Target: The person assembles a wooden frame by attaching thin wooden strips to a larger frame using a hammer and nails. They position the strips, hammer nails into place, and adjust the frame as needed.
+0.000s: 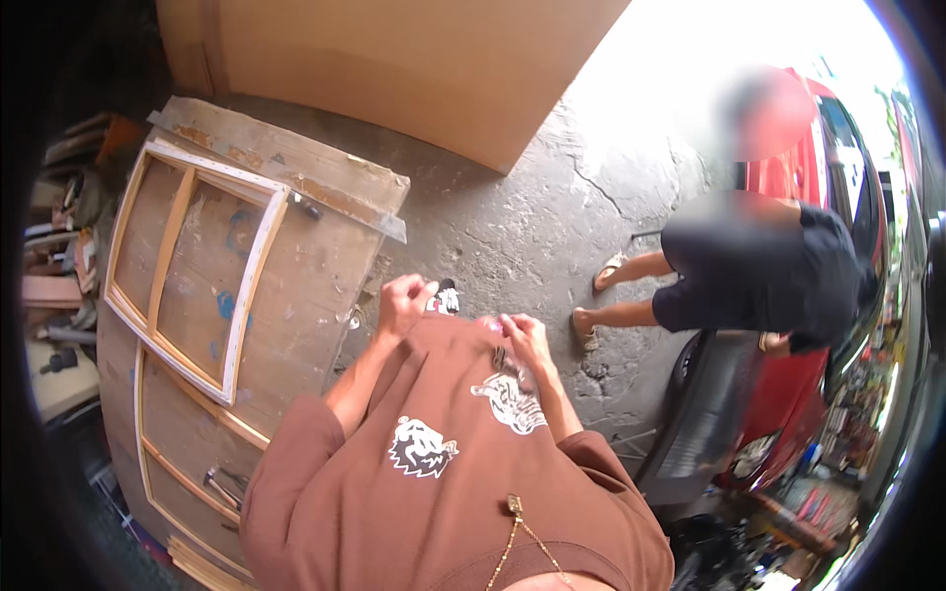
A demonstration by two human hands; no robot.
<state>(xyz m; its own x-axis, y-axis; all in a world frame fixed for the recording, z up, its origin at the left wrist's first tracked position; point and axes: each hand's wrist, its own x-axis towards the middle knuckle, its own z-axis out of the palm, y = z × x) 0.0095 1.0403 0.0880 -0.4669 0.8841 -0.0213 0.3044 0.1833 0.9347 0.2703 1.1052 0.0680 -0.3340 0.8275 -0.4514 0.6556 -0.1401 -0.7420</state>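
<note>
My left hand (402, 305) is closed, its thumb and fingers pinched together just past the front of the brown shirt (473, 424) I wear. Across from it, my right hand (529, 342) is also closed in a pinch at the shirt's right side. A small pinkish thing (489, 322) shows beside its fingertips, too blurred to name. Whatever either hand pinches is too small or hidden to make out. Left of my left arm, a white-edged wooden stretcher frame (256, 281) with a crossbar lies on a worn work table (320, 286).
More wooden frames (146, 414) and a hammer-like tool (229, 485) lie at the table's near end. A large brown board (394, 69) stands ahead. To the right, a person in dark clothes (759, 276) bends beside a red vehicle (788, 404). Cracked concrete floor (532, 236) lies between.
</note>
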